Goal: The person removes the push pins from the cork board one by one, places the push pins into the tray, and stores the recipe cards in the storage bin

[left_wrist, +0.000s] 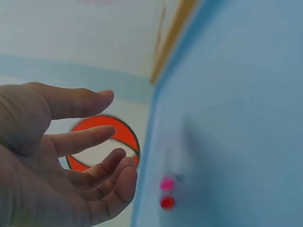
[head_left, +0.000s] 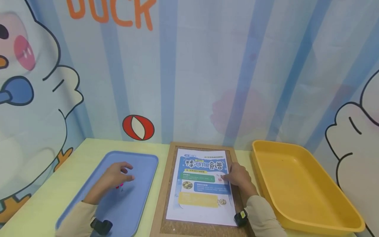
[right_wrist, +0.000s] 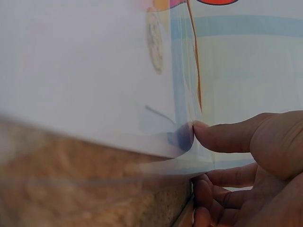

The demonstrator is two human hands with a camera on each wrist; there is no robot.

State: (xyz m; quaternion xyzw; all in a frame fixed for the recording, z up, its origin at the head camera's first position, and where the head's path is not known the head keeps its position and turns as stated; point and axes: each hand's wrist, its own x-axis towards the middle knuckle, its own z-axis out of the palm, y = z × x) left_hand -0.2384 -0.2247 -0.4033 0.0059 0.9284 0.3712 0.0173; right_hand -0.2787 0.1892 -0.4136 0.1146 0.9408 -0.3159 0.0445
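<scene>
My left hand (head_left: 116, 176) hovers over the blue tray (head_left: 139, 168), fingers loosely bent and nothing between them. Beneath it on the tray lie a few small pins, a pink pin (left_wrist: 167, 184) and a red pin (left_wrist: 167, 203) among them, blurred in the left wrist view. A printed sheet of paper (head_left: 204, 215) with colourful text boxes lies on a wood-framed cork board (head_left: 195, 229). At the sheet's right edge my right hand (head_left: 240, 179) presses with the thumb (right_wrist: 218, 135). Its other fingers are bent below, close against the board's right side.
A deep yellow tray (head_left: 296, 177) stands right of the board. All of these rest on a pale yellow table (head_left: 59, 187). A striped backdrop (head_left: 201, 72) with cartoon ducks rises right behind the table.
</scene>
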